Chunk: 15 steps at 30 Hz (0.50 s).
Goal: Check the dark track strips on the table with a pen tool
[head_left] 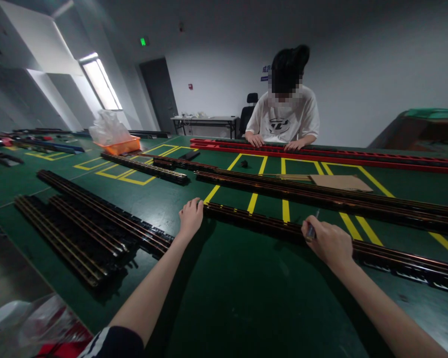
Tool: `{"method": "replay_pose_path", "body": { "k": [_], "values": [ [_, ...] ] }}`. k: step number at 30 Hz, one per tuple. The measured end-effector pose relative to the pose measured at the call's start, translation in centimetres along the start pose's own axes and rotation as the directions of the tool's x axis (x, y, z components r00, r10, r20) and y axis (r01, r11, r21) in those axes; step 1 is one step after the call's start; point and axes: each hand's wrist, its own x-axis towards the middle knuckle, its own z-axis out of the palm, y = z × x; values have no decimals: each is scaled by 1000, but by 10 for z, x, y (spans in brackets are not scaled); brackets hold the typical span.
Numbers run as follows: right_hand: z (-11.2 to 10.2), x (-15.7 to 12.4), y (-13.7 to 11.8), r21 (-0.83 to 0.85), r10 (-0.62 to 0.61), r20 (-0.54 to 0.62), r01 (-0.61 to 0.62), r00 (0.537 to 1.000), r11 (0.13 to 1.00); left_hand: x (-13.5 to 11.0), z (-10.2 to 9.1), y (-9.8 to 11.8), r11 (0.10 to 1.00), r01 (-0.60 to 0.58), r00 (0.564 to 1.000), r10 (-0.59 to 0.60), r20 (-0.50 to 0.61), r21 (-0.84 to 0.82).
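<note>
Green tabletop [246, 298] taped in yellow carries a long dark rail [254, 221], its length running left to right. The left grip [191, 217] rests fingers-down on the rail's left end — clasping or pressing, I cannot tell. The right grip [330, 243], further along the rail, is closed round a small tool [311, 230]. The wall sign [265, 72] beyond — unreadable.

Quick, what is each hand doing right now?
Left hand: rests on the end of the long rail; grip cannot be told.
Right hand: closed around a small tool.
</note>
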Motion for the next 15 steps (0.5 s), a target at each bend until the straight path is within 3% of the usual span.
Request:
{"method": "replay_pose_path", "body": {
  "k": [7,15],
  "values": [
    [-2,1,-2,11,0,-5,0,1000,1000,11,-4,-8,991,39,999,-39,-2,-127],
    [-3,2,-2,30,-29,-41,30,999,999,1,13,26,967,61,998,-61,6,-248]
  ]
}}
